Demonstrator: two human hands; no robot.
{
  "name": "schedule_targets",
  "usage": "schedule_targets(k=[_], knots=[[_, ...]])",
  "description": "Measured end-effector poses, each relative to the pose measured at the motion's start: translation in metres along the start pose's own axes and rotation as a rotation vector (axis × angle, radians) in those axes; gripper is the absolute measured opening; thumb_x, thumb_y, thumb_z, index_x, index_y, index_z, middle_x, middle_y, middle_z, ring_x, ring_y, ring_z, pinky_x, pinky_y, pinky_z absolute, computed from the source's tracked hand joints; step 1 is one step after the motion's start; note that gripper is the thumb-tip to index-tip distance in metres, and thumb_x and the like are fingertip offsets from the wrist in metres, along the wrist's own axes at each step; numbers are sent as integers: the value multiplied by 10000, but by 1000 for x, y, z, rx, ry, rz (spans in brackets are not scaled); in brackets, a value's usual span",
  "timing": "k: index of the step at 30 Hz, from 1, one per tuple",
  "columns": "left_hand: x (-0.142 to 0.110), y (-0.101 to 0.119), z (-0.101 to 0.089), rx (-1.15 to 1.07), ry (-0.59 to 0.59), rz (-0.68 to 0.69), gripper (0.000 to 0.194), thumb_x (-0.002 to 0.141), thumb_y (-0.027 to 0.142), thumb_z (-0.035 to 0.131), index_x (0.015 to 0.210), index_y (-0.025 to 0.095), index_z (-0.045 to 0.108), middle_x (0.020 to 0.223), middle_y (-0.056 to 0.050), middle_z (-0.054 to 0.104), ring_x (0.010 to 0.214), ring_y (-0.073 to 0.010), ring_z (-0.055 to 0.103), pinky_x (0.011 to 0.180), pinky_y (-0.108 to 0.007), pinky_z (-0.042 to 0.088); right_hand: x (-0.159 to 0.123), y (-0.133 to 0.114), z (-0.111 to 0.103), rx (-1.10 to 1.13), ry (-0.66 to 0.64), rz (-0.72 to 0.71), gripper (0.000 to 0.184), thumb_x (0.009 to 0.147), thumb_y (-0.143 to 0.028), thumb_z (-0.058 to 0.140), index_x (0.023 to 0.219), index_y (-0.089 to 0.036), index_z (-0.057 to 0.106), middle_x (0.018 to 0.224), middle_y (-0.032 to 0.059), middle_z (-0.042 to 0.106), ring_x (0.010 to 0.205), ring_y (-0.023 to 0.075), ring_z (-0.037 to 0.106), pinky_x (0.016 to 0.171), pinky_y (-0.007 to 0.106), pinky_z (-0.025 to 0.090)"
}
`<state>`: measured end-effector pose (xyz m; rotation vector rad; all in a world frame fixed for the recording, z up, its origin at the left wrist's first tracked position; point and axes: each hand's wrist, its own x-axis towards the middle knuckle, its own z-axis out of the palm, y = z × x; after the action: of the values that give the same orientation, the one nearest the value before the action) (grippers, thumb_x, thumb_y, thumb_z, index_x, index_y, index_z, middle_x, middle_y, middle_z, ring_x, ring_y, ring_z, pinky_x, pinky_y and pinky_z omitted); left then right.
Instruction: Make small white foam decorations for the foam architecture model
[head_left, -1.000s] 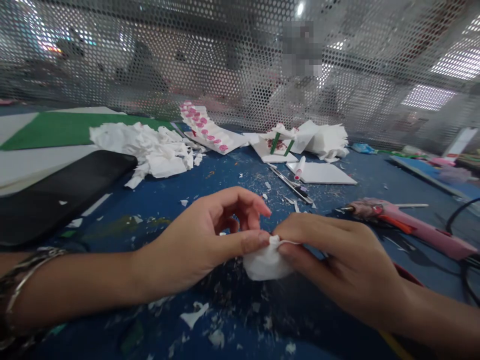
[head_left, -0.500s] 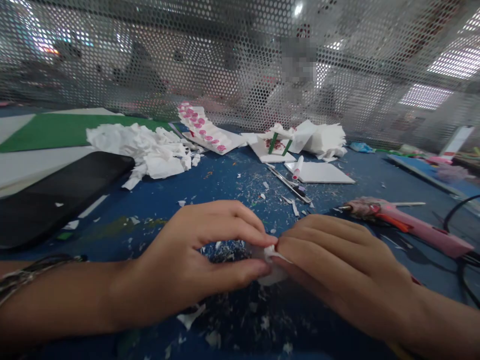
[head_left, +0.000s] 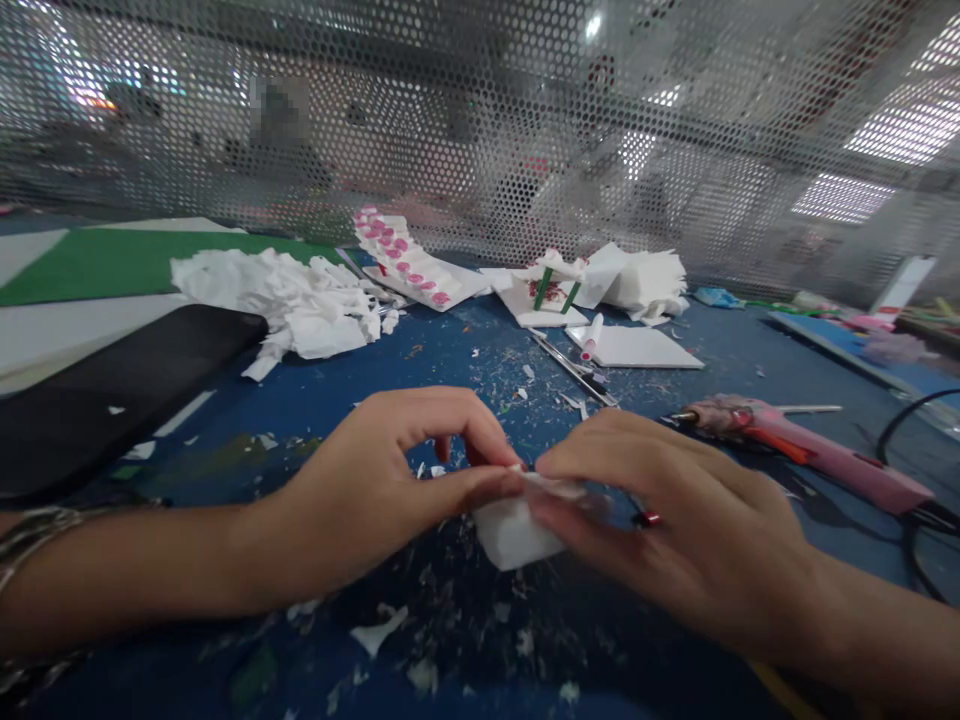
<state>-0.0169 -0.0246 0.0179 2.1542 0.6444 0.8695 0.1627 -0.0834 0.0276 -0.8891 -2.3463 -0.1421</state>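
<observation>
Between my hands hangs a small piece of white tissue paper (head_left: 517,535), its lower part spread out below my fingertips. My left hand (head_left: 427,460) pinches its upper edge between thumb and forefinger. Close against it, my right hand (head_left: 660,500) grips the same edge from the right, thumb underneath and fingers on top. A small red object (head_left: 645,518) shows under the right palm; I cannot make out what it is. The paper is slightly blurred.
A pink glue gun (head_left: 832,460) with a black cable lies at right. Tweezers (head_left: 574,370), a pen (head_left: 592,338) and a white board (head_left: 637,348) lie ahead. At left are a black phone (head_left: 127,390) and crumpled tissue (head_left: 300,300). Perforated metal (head_left: 450,130) stands behind; scraps litter the table.
The tissue paper has turned and opened out, so more of it shows below the fingers. My left thumb has risen to meet the forefinger, and my right hand has shifted its grip.
</observation>
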Motion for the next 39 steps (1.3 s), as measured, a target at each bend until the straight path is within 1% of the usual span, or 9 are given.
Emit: schedule_targets(k=[3, 5, 13, 17, 20, 24, 28, 35, 39], knots=[[1, -3, 1, -38, -33, -112, 109, 717, 239, 593, 635, 168, 595, 646, 42, 609, 617, -69, 544, 558, -130, 406, 0, 1, -2, 47, -72, -62, 134, 789, -136, 506, 920, -147, 528, 715, 4, 594, 670, 78, 532, 609, 196, 437], [1, -5, 1, -71, -55, -122, 92, 713, 230, 595, 647, 166, 602, 648, 39, 607, 620, -71, 542, 568, -135, 408, -1, 1, -2, 85, -99, -73, 121, 796, -130, 496, 907, -124, 544, 730, 20, 594, 693, 80, 532, 637, 199, 442], [1, -8, 1, -265, -220, -125, 57, 722, 187, 579, 686, 157, 611, 694, 24, 609, 642, -71, 543, 594, -131, 430, -5, -1, -3, 121, -88, 49, 159, 791, -121, 505, 938, -156, 555, 771, 10, 614, 693, 64, 556, 640, 183, 474], [0, -8, 2, -347, -241, -165, 47, 712, 161, 576, 684, 158, 614, 695, 26, 609, 646, -67, 540, 602, -124, 432, -5, 1, -7, -3, -94, -145, 179, 851, -136, 398, 941, -121, 552, 811, 31, 644, 796, 94, 567, 730, 211, 474], [0, -7, 2, -424, -253, -236, 44, 703, 158, 573, 690, 155, 615, 685, 23, 601, 636, -72, 536, 594, -134, 436, -2, 2, -8, -49, -120, -237, 227, 871, -130, 341, 943, -119, 557, 782, 39, 643, 779, 101, 564, 711, 221, 472], [1, -7, 2, -473, -265, -274, 41, 698, 164, 569, 684, 152, 606, 651, 35, 574, 587, -59, 507, 553, -121, 418, 3, -2, -7, 106, -133, -33, 121, 799, -151, 507, 909, -141, 556, 760, 11, 625, 738, 71, 558, 673, 173, 463], [1, -7, 2, -435, -256, -319, 55, 717, 171, 551, 694, 152, 598, 672, 35, 570, 640, -64, 508, 590, -121, 411, 5, -7, -4, 225, -146, 151, 110, 766, -143, 543, 872, -157, 569, 756, -11, 629, 695, 42, 559, 625, 129, 448], [2, -12, 1, -420, -276, -323, 80, 739, 213, 532, 731, 160, 590, 657, 39, 539, 597, -58, 466, 550, -123, 382, 2, -8, -4, 98, -136, 133, 189, 778, -111, 505, 941, -171, 581, 829, 19, 622, 758, 68, 555, 634, 157, 459], [2, -14, 1, -413, -278, -283, 98, 733, 234, 540, 731, 158, 602, 668, 22, 547, 604, -75, 480, 549, -145, 395, -1, -9, -5, 30, -143, 141, 171, 816, -157, 456, 914, -193, 593, 778, 2, 605, 660, 57, 553, 574, 140, 451]])
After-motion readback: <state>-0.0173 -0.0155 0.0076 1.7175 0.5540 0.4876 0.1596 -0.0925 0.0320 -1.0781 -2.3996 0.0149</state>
